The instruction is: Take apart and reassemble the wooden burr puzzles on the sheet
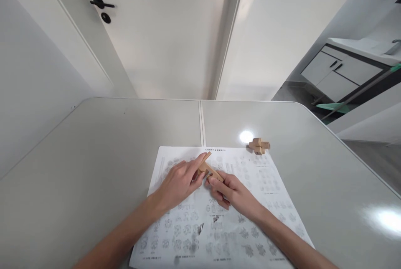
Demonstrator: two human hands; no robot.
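Over the upper middle of a printed white sheet (232, 227), my two hands meet around notched wooden pieces (214, 173). My left hand (180, 180) is closed on a light wooden piece that points up and to the right between thumb and fingers. A notched wooden bar slants down to the right, and my right hand (232, 191) pinches its lower end. The pieces touch or overlap; how they join is hidden by the fingers. An assembly of crossed wooden pieces (259, 146) lies at the sheet's top right corner.
The sheet lies on a grey table (94, 168) with a seam (201, 123) running away from me. Behind the table are a white door with a black handle (102, 3) and, at the right, a sink cabinet (341, 68). Light glares off the tabletop at the right.
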